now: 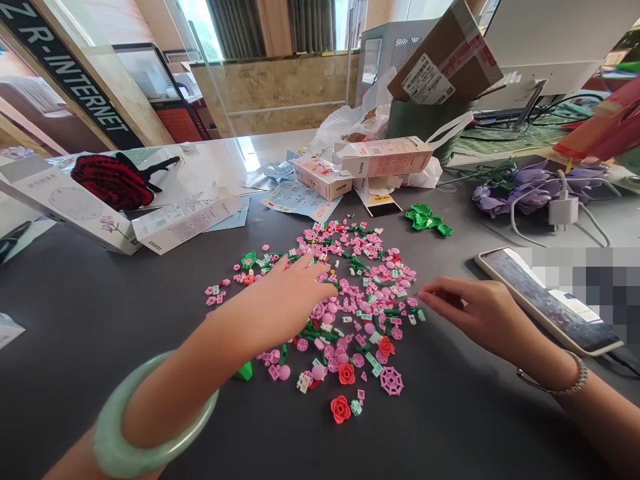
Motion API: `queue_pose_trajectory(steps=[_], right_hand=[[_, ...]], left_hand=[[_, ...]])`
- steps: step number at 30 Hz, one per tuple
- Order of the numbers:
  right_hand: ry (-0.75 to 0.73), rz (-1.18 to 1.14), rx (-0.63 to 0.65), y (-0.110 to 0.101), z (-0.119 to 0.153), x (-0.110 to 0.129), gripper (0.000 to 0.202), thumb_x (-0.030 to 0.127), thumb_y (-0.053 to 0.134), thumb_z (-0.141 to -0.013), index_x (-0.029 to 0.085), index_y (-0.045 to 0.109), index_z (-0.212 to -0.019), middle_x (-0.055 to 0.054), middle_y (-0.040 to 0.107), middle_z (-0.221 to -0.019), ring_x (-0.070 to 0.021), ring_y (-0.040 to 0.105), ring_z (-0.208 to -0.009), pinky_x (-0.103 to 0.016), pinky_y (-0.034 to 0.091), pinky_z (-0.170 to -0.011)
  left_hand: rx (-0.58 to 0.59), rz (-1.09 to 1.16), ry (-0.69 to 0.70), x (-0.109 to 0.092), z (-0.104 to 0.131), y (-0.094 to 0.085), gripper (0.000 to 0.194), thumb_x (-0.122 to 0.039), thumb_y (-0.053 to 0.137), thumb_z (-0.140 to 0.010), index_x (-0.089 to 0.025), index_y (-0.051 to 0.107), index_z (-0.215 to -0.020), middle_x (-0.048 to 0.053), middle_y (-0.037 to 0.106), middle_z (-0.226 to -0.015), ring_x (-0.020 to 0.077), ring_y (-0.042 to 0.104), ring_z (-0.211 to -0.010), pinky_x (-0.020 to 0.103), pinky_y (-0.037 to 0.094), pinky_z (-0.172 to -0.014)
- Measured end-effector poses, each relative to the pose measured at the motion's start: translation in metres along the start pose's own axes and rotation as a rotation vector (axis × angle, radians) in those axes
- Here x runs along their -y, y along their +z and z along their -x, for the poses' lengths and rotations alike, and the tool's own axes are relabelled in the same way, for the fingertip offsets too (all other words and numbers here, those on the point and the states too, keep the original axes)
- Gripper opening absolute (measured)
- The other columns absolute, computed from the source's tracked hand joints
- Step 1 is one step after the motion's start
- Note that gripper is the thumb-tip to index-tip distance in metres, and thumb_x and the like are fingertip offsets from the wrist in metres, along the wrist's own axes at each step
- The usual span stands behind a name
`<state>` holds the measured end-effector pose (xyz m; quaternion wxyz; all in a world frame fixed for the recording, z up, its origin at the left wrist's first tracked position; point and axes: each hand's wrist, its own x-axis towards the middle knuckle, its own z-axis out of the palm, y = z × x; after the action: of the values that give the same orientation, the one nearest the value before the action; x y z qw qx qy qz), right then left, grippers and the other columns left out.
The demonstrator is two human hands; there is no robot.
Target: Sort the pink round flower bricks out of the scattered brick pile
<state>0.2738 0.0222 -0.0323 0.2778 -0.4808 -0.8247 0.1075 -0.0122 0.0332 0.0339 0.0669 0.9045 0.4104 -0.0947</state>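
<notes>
A heap of small building bricks (350,293), mostly pink with green, mint, white and red pieces, is spread over the dark table. Over the heap's left middle reaches my left hand (295,293), palm down with fingers apart, touching or just above the pieces. My right hand (473,310) is at the heap's right edge with its fingertips drawn together; whatever is between them, if anything, is too small to make out. Red flower pieces (341,409) and a pink web-shaped ring (391,381) lie at the near side. Green leaf pieces (427,220) sit apart at the back right.
A phone (550,300) lies right of my right hand, with a charger (563,211) and purple flowers (530,190) behind. Opened boxes (185,220) stand at the left. More boxes (323,177), instruction sheets (300,202) and a bin (425,123) are at the back.
</notes>
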Motion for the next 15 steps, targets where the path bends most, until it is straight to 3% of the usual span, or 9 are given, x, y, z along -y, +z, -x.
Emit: queue_pose_trajectory(steps=[2,4,9,15], right_hand=[[-0.018,0.002,-0.011,0.000,0.000,0.000,0.036,0.045,0.047,-0.095,0.021,0.066,-0.075,0.004,0.058,-0.053,-0.0098,0.046,-0.043,-0.021,0.038,-0.046],[-0.027,0.007,-0.011,0.000,0.000,-0.001,0.035,0.044,0.048,-0.096,0.021,0.065,-0.076,0.004,0.058,-0.053,-0.0096,0.046,-0.043,-0.021,0.038,-0.045],[-0.028,0.010,0.002,0.001,0.002,-0.002,0.032,0.040,0.048,-0.096,0.021,0.065,-0.077,0.004,0.060,-0.057,-0.0093,0.047,-0.044,-0.020,0.039,-0.046],[-0.040,0.015,0.006,0.000,0.002,-0.002,0.029,0.037,0.049,-0.095,0.021,0.065,-0.077,0.005,0.060,-0.056,-0.0086,0.047,-0.044,-0.019,0.038,-0.046]], left_hand=[[0.012,-0.061,0.022,-0.003,-0.008,0.004,0.034,-0.002,0.049,-0.081,-0.022,0.063,-0.105,0.008,0.054,-0.129,0.0265,0.041,-0.126,0.045,0.034,-0.102],[0.024,-0.089,0.038,-0.003,-0.016,0.007,0.030,0.000,0.050,-0.081,-0.019,0.063,-0.101,0.009,0.054,-0.127,0.0260,0.042,-0.124,0.044,0.035,-0.102],[0.040,-0.071,0.055,0.001,-0.027,0.013,0.022,-0.003,0.049,-0.083,-0.017,0.061,-0.094,0.009,0.058,-0.108,0.0224,0.052,-0.103,0.035,0.043,-0.085],[0.059,-0.032,0.040,0.006,-0.029,0.014,0.021,-0.004,0.050,-0.080,-0.016,0.062,-0.094,0.008,0.061,-0.098,0.0202,0.056,-0.088,0.030,0.041,-0.069]])
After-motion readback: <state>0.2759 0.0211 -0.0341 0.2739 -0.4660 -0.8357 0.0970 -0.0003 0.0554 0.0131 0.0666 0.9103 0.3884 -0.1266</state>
